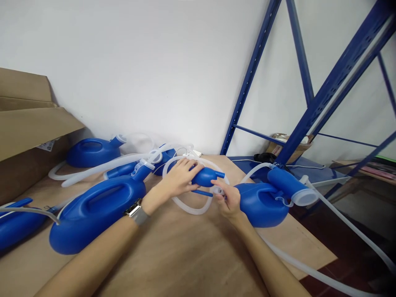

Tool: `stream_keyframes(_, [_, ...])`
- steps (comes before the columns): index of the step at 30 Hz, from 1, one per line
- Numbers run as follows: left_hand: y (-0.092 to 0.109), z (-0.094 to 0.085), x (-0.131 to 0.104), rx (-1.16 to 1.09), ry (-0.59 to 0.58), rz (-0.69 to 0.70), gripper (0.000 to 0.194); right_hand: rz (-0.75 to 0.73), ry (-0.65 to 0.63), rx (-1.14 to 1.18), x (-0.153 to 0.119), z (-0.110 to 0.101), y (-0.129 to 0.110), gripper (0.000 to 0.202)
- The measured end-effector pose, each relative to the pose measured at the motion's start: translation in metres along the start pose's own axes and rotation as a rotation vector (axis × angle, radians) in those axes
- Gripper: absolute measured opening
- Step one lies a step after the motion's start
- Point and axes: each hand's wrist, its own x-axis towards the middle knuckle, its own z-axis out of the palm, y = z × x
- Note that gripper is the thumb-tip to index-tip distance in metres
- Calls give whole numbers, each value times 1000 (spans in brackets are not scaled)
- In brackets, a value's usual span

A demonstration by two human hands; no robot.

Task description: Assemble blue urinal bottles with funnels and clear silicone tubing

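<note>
My left hand (182,177), with a watch on its wrist, is wrapped over a rounded blue plastic part (206,176) that has short blue prongs pointing right. Close against that part, my right hand (228,199) pinches a small translucent fitting (218,190), partly hidden by the fingers. Around and beneath both hands loops a translucent tube (193,211). Just right of my right hand lies a blue urinal bottle (262,210) with a blue cylindrical cup (286,183) on top. Another blue urinal bottle (95,210) with a moulded handle lies beside my left forearm.
More blue bottles lie at the back left (89,154) and the left edge (18,227). A cardboard box (27,128) stands at the left. Blue metal shelving (334,78) rises at the right. A long tube (309,270) runs past the brown tabletop's (173,255) right edge.
</note>
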Motion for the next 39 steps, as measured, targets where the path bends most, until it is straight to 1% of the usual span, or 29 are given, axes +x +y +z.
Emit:
stream_keyframes(3, [-6, -49, -14, -29, 155, -104, 57, 224, 32, 29, 5, 0, -5, 45])
stream_keyframes(4, [-9, -66, -20, -27, 180, -128, 59, 271, 31, 49, 11, 0, -8, 44])
stream_keyframes(5, [-12, -83, -27, -18, 173, -149, 62, 290, 13, 71, 18, 0, -11, 43])
stream_keyframes(6, [-15, -100, -34, -8, 132, -151, 64, 284, -32, 91, 28, 1, -13, 43])
stream_keyframes(8, [-19, -132, -48, 36, 81, -150, 62, 218, -175, 129, 52, 3, -18, 42])
stream_keyframes(10, [-22, -158, -61, 77, 53, -222, 63, 136, -311, 160, 79, 6, -25, 42])
stream_keyframes(12, [-24, -178, -73, 76, 2, -273, 64, 99, -389, 177, 105, 8, -35, 41])
stream_keyframes(14, [-26, -191, -83, 56, -19, -299, 66, 84, -442, 186, 129, 9, -48, 40])
stream_keyframes(18, [-30, -204, -101, 36, 15, -304, 63, 44, -605, 215, 164, 7, -76, 33])
stream_keyframes(21, [-32, -210, -111, 17, 45, -278, 61, 33, -658, 190, 177, 6, -88, 32])
stream_keyframes(24, [-30, -211, -116, 25, 22, -289, 62, 0, -667, 118, 178, 8, -91, 35])
stream_keyframes(26, [-27, -210, -115, 45, -2, -301, 60, -23, -672, 90, 176, 9, -90, 38])
stream_keyframes(28, [-23, -206, -112, 49, 1, -299, 59, -37, -669, 82, 173, 10, -88, 39])
stream_keyframes(33, [-18, -196, -105, 25, 79, -254, 59, -91, -621, 56, 166, 9, -84, 38])
stream_keyframes(37, [-18, -192, -108, 39, 176, -171, 56, -101, -581, 110, 166, 6, -87, 39])
stream_keyframes(39, [-18, -190, -111, 68, 200, -125, 55, -93, -582, 152, 167, 3, -90, 39])
